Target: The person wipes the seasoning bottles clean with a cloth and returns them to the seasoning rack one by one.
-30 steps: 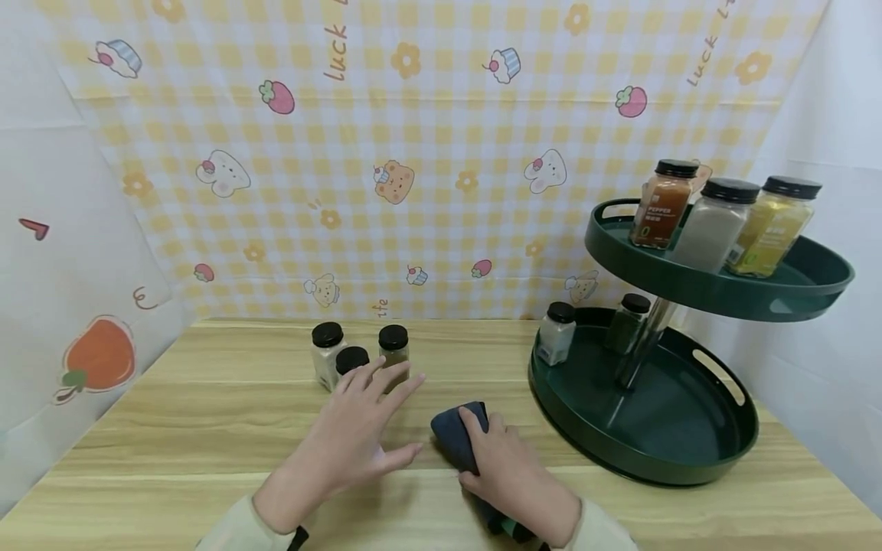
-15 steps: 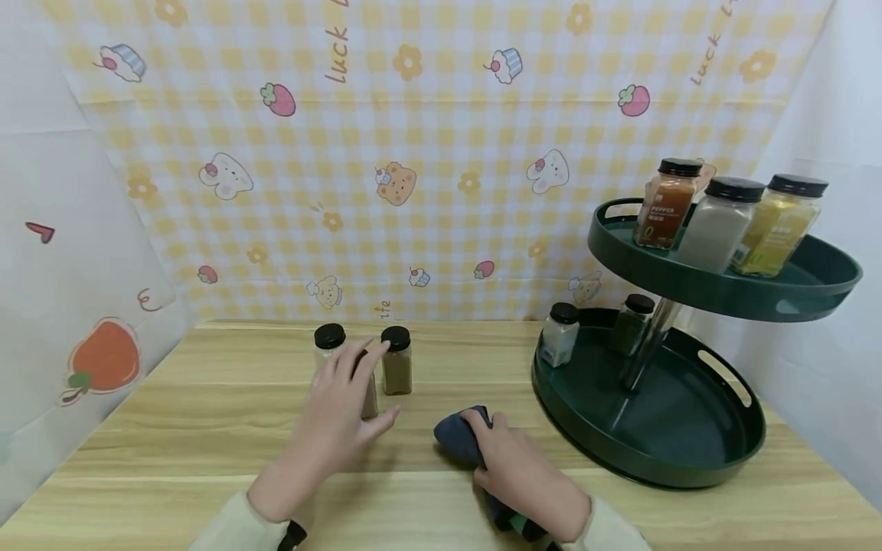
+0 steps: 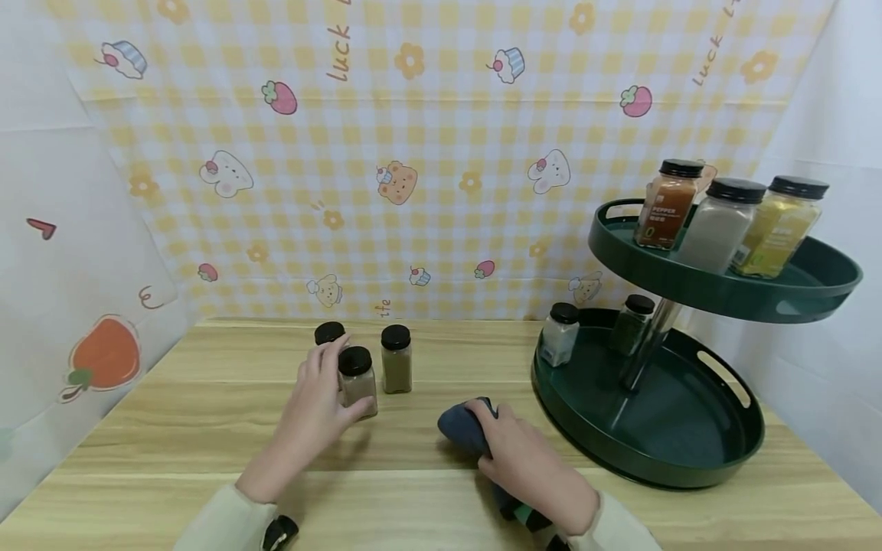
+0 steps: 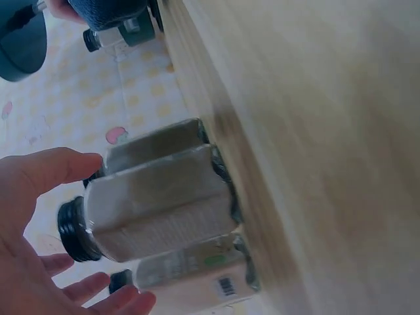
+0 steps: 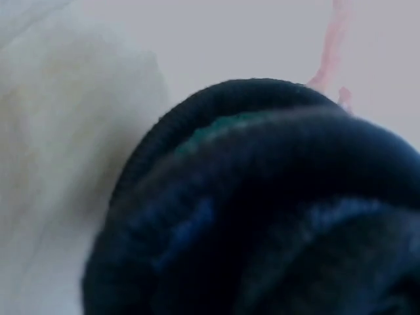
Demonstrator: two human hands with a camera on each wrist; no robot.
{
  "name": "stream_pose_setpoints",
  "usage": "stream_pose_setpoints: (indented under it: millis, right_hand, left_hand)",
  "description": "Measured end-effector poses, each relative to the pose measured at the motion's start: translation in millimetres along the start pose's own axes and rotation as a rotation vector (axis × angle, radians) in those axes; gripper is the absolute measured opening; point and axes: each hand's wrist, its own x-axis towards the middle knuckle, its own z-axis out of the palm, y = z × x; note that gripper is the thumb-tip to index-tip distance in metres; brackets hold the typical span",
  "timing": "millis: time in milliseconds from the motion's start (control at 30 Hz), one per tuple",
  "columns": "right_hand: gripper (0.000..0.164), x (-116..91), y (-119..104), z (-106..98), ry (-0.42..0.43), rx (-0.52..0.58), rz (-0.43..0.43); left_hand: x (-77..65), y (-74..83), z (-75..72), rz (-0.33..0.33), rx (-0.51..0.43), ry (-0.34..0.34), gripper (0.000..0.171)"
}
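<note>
My left hand [image 3: 310, 413] is spread around the front spice jar [image 3: 360, 392], a square clear jar with a black lid and pale brown powder. In the left wrist view, gaps show between the thumb and fingers and this jar [image 4: 157, 203]. Behind it to the left stands a second black-lidded jar [image 3: 329, 333], partly covered by the hand. A third jar [image 3: 396, 366], with olive-brown powder, stands to the right. My right hand [image 3: 527, 463] grips a bunched dark blue cloth [image 3: 462, 428] on the table. Its dark folds fill much of the right wrist view.
A dark green two-tier round rack [image 3: 661, 436] stands at the right. Its upper tray [image 3: 723, 285] bears a red-brown pepper jar [image 3: 664, 210], a grey-white jar [image 3: 713, 233] and a yellow jar [image 3: 775, 233]. Two small jars sit below. A checked cloth backdrop [image 3: 441, 229] hangs behind the wooden table [image 3: 172, 421].
My left hand has moved left and down from above the jars to around the front jar, uncovering the olive-brown one. My right hand keeps its grip on the cloth, shifting slightly right.
</note>
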Motion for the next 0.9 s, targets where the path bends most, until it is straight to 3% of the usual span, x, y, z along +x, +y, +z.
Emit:
stream_pose_setpoints:
  millis: [300,567,733,900]
  right_hand:
    - [0.064,-1,2,-7,0.014,0.006,-0.021]
    - [0.065,0,3,-9,0.009,-0.004,-0.014]
    - [0.066,0,3,-10,0.009,-0.015,-0.008]
    - [0.066,0,2,-10,0.013,-0.027,-0.013]
  left_hand:
    - [4.0,-13.5,-0.1,-0.065,-0.152,-0.075,0.084]
    - [6.8,-17.4,-1.3,-0.135,-0.215,-0.155,0.079]
    - [7.6,-22.1,-0.7,-0.218,-0.258,-0.240,0.075]
    - [6.3,-28.1,1.8,-0.293,-0.309,-0.308,0.054]
